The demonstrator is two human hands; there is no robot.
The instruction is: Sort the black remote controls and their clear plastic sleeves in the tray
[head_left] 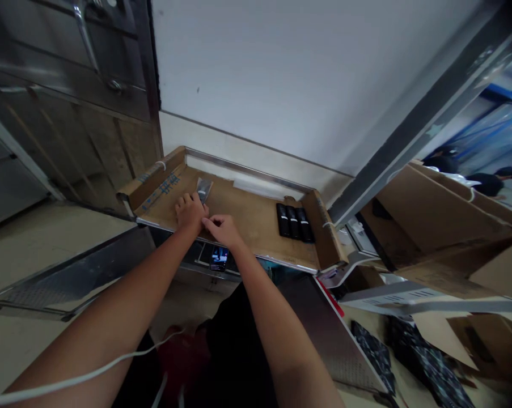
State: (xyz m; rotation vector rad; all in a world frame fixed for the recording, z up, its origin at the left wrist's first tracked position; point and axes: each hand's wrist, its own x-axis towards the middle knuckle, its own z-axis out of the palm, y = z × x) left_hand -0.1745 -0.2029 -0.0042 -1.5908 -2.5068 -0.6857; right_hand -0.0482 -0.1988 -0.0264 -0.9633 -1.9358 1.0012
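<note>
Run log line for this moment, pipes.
left hand: at translucent plastic bag | right hand: close beside left hand | brown cardboard tray: three white-labelled black oblong items, right end

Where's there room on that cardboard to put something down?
The widest bare cardboard lies between the right hand and the black packs. A smaller patch sits between the left hand and the left side wall. It's crowded where the hands meet by the small bag, and at the right wall beside the packs.
</note>
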